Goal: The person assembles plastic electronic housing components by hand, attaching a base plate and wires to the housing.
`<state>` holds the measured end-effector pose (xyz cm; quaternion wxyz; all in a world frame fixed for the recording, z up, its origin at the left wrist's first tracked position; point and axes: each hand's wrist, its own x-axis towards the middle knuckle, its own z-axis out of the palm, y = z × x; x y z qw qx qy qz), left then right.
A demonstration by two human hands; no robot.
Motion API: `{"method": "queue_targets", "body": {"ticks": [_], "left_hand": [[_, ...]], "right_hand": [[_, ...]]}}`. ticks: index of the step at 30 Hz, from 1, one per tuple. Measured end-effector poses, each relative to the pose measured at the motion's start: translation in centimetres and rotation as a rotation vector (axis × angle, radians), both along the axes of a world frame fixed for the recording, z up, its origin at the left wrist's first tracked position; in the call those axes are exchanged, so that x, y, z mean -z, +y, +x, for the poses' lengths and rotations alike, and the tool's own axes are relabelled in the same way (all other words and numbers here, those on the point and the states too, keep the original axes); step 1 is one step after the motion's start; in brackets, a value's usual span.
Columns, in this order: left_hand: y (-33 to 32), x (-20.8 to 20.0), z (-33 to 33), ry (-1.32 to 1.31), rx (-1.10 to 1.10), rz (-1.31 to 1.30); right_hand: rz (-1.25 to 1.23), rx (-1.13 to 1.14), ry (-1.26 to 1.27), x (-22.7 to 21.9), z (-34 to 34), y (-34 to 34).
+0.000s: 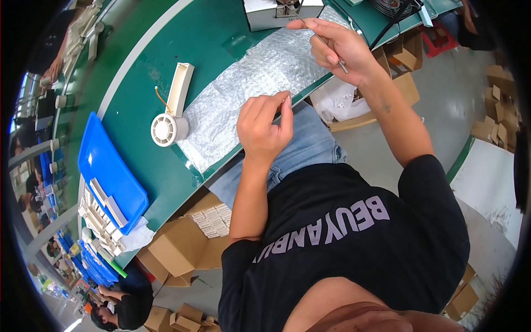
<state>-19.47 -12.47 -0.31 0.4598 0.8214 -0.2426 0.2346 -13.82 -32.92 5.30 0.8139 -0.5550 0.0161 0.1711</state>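
Observation:
My right hand point(345, 52) is raised over the far right of the green bench, its fingers closed round a thin metal rod-like tool point(342, 67). Just beyond it is a small white box-shaped machine point(265, 15) with metal parts on its front. My left hand point(263, 127) hovers above the bench's near edge, thumb and forefinger pinched together. Whatever may be between those fingertips is too small to make out. Under both hands spreads a sheet of clear bubble wrap point(238, 94). Left of it lies a white plastic part point(168, 128) with a round vented end, a long channel and an orange wire.
A blue tray point(108, 166) stands on the left of the bench point(160, 191), with white plastic strips point(99, 218) in and beside it. Below the edge are cardboard boxes point(180, 246), one holding white parts. Another carton point(409, 88) sits right. Other people work at far left.

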Motion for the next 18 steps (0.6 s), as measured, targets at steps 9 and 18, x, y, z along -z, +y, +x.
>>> {"method": "queue_targets", "body": {"ticks": [9, 18], "left_hand": [[0.0, -0.1, 0.0, 0.010, -0.011, 0.025], [-0.1, 0.0, 0.1, 0.013, -0.004, 0.008]], "right_hand": [[0.038, 0.280, -0.008, 1.0, -0.5, 5.0], [0.000, 0.236, -0.015, 0.8, -0.4, 3.9]]}}
